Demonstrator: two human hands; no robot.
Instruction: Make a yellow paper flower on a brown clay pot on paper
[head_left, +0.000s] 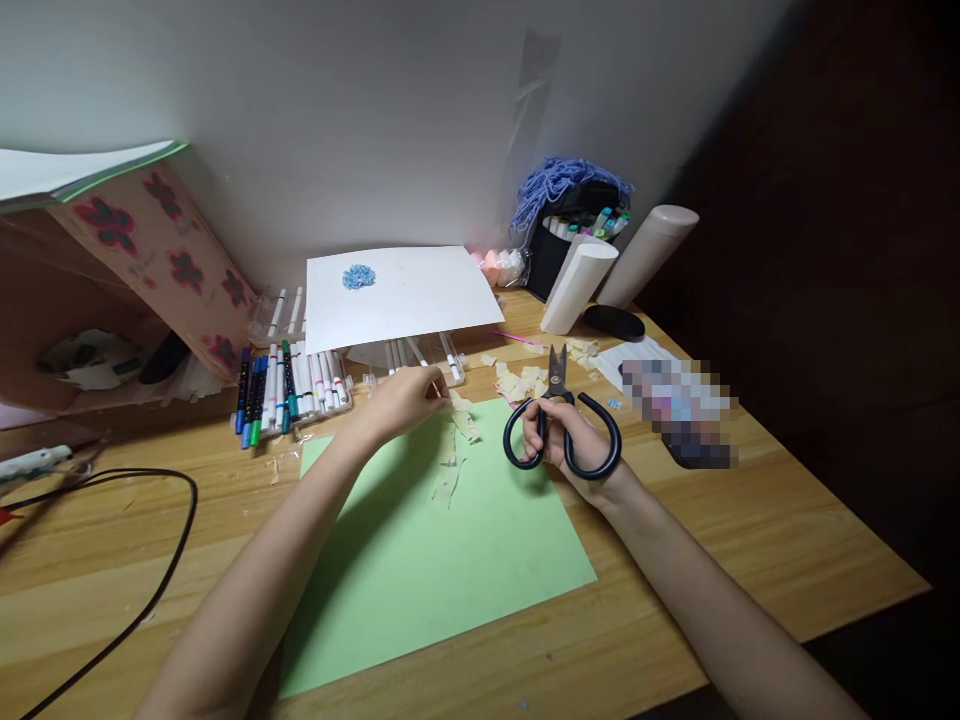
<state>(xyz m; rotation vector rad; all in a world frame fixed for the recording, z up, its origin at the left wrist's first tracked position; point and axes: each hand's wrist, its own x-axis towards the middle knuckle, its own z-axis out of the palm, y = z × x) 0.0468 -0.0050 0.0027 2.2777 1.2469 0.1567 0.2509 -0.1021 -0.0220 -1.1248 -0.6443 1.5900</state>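
Observation:
My right hand point(566, 435) is closed around the black-handled scissors point(556, 375), blades pointing away from me and slightly apart. It is over the right edge of a light green paper sheet point(450, 560). At the sheet's far edge my left hand point(412, 402) pinches a pale yellow paper scrap point(459, 402); its fingertips are partly hidden. Just below, a thin pale strip point(448, 482) lies on the green sheet. More torn yellow scraps point(521, 382) are heaped beyond the scissors' handles.
A white sheet with a blue patch point(405, 300) rests over marker cases. Markers point(300, 385) stand left of it. White rolls point(577, 285), a black pen holder point(551, 255) and a blurred phone-like object point(679, 410) are on the right. A black cable point(191, 500) curves along the left.

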